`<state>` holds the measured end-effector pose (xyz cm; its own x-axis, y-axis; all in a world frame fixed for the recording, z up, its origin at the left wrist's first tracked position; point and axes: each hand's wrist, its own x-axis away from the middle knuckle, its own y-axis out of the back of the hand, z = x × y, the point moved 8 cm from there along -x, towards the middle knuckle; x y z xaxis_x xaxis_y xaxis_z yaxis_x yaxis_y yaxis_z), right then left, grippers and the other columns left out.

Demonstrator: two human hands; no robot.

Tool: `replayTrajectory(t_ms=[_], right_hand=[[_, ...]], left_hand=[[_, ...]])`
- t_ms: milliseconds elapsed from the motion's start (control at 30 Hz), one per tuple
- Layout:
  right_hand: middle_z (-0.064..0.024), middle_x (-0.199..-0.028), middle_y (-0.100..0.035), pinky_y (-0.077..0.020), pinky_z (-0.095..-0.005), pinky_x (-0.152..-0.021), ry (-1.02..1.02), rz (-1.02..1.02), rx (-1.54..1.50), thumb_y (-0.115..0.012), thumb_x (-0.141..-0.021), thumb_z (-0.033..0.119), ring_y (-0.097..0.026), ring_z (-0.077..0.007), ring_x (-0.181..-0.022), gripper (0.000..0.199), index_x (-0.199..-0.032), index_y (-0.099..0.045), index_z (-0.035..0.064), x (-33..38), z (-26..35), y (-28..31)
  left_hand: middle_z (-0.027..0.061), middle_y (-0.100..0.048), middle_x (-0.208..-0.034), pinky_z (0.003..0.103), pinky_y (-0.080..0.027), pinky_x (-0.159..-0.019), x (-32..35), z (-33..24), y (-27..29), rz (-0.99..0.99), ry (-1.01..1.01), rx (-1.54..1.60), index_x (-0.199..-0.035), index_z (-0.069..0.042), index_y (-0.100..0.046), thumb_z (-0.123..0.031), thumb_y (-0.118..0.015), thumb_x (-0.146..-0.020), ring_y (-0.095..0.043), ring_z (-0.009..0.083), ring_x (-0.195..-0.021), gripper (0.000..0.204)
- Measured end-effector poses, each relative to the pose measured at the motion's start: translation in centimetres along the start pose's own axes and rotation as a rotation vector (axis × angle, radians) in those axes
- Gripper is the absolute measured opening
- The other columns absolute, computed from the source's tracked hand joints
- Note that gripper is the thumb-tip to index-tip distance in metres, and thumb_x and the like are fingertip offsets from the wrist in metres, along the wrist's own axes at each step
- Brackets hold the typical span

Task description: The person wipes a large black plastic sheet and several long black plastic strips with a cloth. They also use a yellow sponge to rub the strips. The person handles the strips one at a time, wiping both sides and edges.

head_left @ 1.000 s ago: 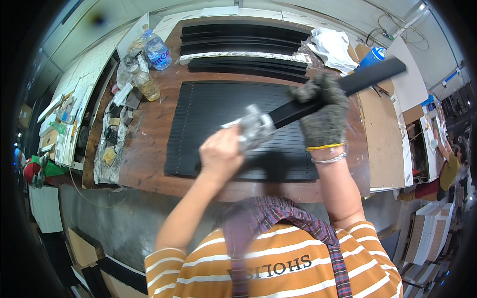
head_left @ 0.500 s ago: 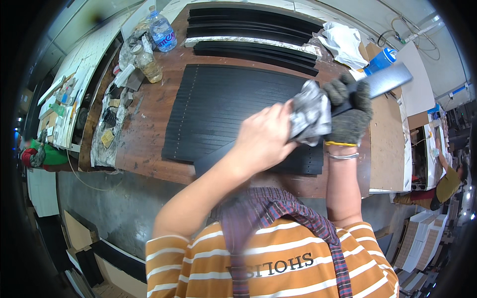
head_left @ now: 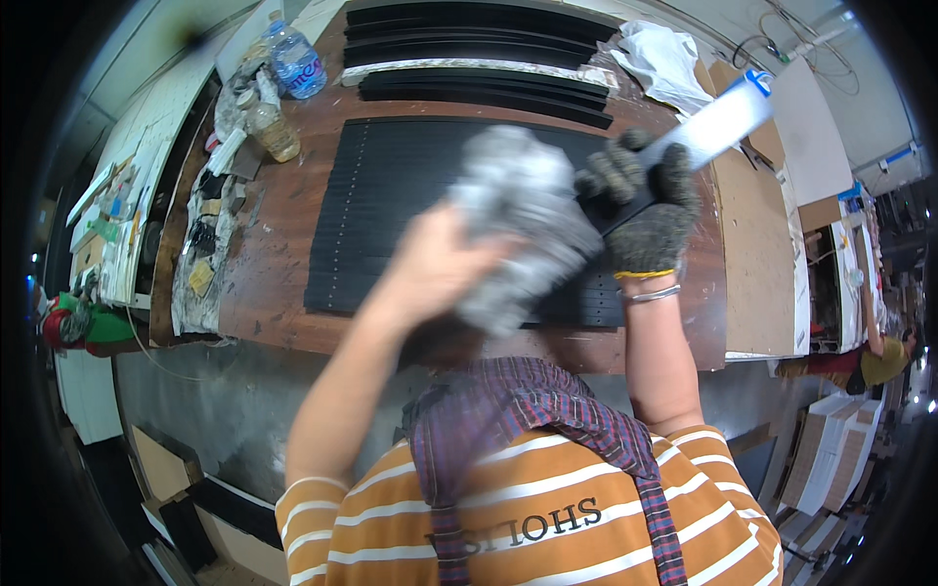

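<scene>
My bare left hand point(head_left: 435, 264) is closed on a crumpled grey-and-white rag point(head_left: 528, 225), smeared by motion, above the black slats. My right hand point(head_left: 650, 200), in a dark knitted glove with a yellow cuff, grips a long dark slat point(head_left: 718, 127). The far part of that slat shines with reflected light and slants up to the right. Its near part passes behind the rag, so I cannot see where it ends. Below both hands, a row of black slats point(head_left: 391, 215) lies side by side on the brown table point(head_left: 264, 283), with small dots along the left end.
More black strips point(head_left: 469, 44) are stacked at the back. A white plastic bag point(head_left: 664, 63) sits at the back right, near a cardboard sheet point(head_left: 762, 264). Two bottles, one clear point(head_left: 296, 61) and one of yellowish liquid point(head_left: 269, 130), stand at the left. Other people work at both sides.
My left hand and the rag have swung left, away from my right hand. The gloved hand has shifted slightly left with the slat, whose shiny end now covers most of the blue container.
</scene>
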<state>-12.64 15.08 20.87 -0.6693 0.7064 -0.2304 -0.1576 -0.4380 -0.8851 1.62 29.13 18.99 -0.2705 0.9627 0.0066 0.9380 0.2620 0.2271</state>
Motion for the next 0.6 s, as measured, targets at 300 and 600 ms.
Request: replayTrajectory(t_ms=[300, 600], right_hand=[[-0.0008, -0.077, -0.047, -0.043, -0.0374, -0.072, 0.062, -0.156, -0.01, -0.064, -0.094, 0.052, -0.048, -0.0163, -0.068, 0.056, -0.115, -0.058, 0.0, 0.8, 3.6, 3.1], [-0.0011, -0.079, -0.049, -0.0424, -0.0393, -0.075, -0.114, -0.049, -0.103, -0.064, -0.095, 0.048, -0.048, -0.0167, -0.069, 0.052, -0.117, -0.056, 0.0005, 0.2, -2.7, 1.8]], left_hand=[[0.0121, -0.075, -0.098, 0.033, -0.054, -0.087, 7.1, 7.8, -0.6, 0.285, 0.273, 0.071, -0.12, 0.001, -0.069, -0.018, -0.072, -0.088, -0.069, 0.0153, -0.09, 0.037], [0.0189, -0.075, -0.098, 0.04, -0.054, -0.086, 2.3, 5.9, -3.0, 0.189, 0.14, -0.087, -0.118, 0.0, -0.068, -0.029, -0.076, -0.085, -0.074, 0.0285, -0.09, 0.045]])
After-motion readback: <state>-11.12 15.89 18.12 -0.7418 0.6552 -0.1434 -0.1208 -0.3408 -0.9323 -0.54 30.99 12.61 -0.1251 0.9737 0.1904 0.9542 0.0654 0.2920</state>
